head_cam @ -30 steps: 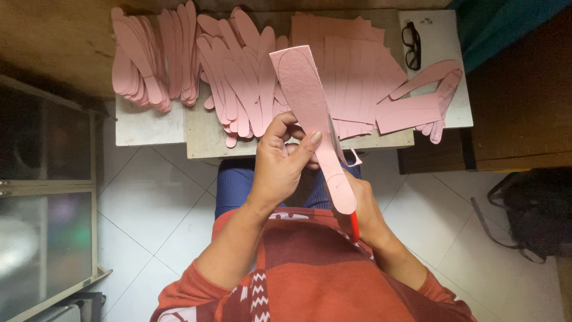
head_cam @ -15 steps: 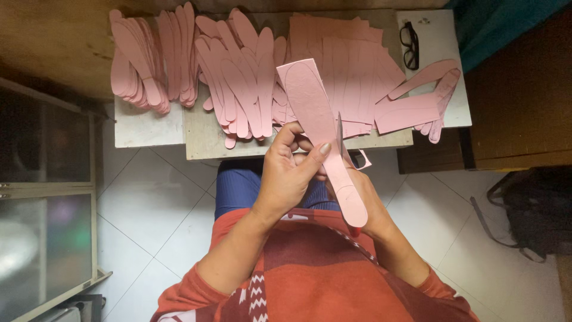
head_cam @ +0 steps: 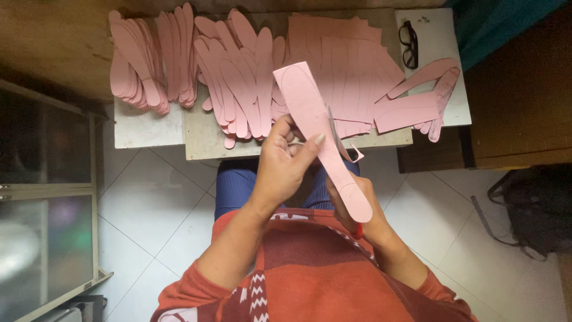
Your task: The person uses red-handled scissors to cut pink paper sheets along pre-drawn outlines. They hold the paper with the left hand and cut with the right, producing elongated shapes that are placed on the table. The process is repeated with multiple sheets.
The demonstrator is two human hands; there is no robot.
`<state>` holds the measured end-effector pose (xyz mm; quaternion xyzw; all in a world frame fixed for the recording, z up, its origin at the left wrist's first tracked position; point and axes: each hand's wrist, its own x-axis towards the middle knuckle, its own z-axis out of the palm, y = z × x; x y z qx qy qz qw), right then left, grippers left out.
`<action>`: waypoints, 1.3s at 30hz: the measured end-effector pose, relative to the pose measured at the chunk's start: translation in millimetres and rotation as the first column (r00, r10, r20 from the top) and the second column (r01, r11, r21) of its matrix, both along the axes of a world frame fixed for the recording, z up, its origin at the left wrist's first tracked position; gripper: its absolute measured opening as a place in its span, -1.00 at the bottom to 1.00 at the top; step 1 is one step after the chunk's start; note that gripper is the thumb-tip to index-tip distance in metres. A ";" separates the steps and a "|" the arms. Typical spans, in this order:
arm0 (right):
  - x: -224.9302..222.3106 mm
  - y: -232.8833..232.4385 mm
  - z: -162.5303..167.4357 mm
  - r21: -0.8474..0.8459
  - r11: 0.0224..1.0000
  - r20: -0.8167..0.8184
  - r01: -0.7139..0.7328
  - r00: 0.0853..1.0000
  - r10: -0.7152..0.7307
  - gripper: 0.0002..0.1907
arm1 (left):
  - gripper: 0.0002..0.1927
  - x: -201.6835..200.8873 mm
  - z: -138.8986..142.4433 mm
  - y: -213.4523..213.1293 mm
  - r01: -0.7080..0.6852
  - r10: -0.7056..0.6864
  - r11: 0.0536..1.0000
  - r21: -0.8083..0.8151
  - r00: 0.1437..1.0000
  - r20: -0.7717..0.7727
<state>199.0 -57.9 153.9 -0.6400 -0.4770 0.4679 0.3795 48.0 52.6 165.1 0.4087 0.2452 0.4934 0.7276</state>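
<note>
On the far left stands a glass-fronted cabinet [head_cam: 44,197] over the white tiled floor [head_cam: 161,203]. Above it, on the left end of the low table [head_cam: 149,128], lies a pile of cut pink strips [head_cam: 149,56] with rounded ends. Just beside it, toward the middle, a second heap of pink strips [head_cam: 241,77] spreads like a fan, the pieces overlapping one another.

In the middle the person sits with blue trousers [head_cam: 235,182] and a red patterned sweater [head_cam: 322,274]. The left hand [head_cam: 285,164] is raised in front of the table edge; its fingers are closed around one long pink piece [head_cam: 319,134], with the thumb pressed on the piece's face. This piece stands tilted, its square top over the sheets on the table and its rounded lower end down near the person's chest. The right hand [head_cam: 357,206] is under the lower part of the piece and is mostly hidden by it; it seems to grip something with a small red part at the wrist side, but what exactly it grasps cannot be told. A thin pink offcut [head_cam: 348,149] curls away from the right edge of the piece.

Behind, flat pink sheets [head_cam: 345,65] with drawn outlines cover the table. Further right lie some more pink cut shapes [head_cam: 426,98] and black glasses [head_cam: 409,45]. At the far right a dark bag [head_cam: 533,209] rests on the floor.
</note>
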 end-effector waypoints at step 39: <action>7.5 7.1 22.2 0.123 0.970 0.083 -0.210 0.976 0.201 -0.65 | -0.66 -7.6 3.3 -2.5 0.062 -0.064 0.998 -0.030 0.997 -0.052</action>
